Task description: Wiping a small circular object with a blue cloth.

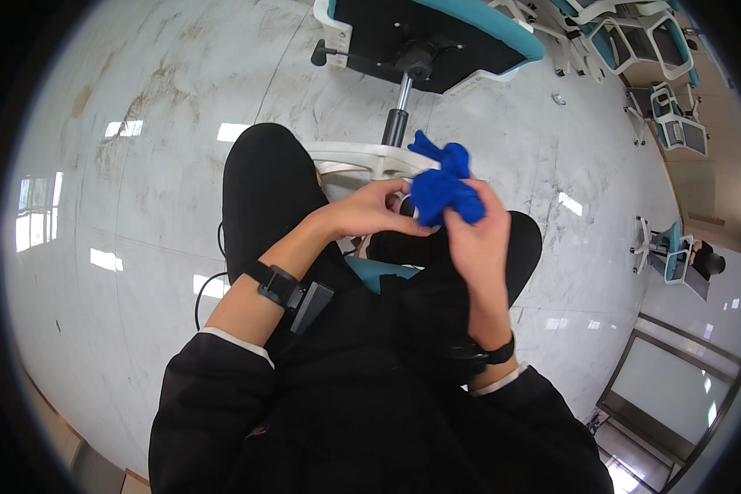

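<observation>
A tipped-over office chair lies before me, showing the black underside of its teal seat, a gas cylinder and a white base. My right hand holds a bunched blue cloth against the end of the base. Thumb and fingers of my left hand curve around a small black and white part there, probably a caster. The cloth covers much of that part. The base sits between my knees.
Marbled floor with brown smears surrounds me. More white and teal chairs stand at the upper right. A person is near another chair at far right. Below them is a metal-framed glass panel.
</observation>
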Demonstrator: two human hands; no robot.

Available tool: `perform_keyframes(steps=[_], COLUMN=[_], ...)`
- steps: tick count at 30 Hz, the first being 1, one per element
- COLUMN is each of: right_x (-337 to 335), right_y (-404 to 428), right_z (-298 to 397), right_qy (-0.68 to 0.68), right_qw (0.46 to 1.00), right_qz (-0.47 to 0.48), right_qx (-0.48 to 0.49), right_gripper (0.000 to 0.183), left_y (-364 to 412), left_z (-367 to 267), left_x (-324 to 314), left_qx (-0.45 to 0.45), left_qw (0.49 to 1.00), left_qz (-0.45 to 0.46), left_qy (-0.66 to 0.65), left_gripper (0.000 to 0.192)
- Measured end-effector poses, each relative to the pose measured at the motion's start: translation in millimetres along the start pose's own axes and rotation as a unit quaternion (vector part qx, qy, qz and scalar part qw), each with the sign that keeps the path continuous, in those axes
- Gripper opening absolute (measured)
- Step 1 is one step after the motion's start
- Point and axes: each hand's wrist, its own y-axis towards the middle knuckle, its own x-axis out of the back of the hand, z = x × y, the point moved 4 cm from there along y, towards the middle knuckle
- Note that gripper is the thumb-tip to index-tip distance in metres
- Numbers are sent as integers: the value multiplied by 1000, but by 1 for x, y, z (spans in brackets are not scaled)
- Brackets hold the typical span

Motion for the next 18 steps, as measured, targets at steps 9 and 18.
perform_keyframes(steps=[9,18], right_x=[47,-37], right_y=[21,37], right_z=[25,-1], right_qy=[107,-125], right_qw=[992,980], right_qz=[-67,42], right_qx=[-25,148], right_gripper=[25,33], left_y=[4,-2], left_z=[6,-3], left_x=[2,2], left_qx=[36,27], left_qw=[996,998], left_qz=[16,-27], left_qy=[84,59], left_gripper=[54,48])
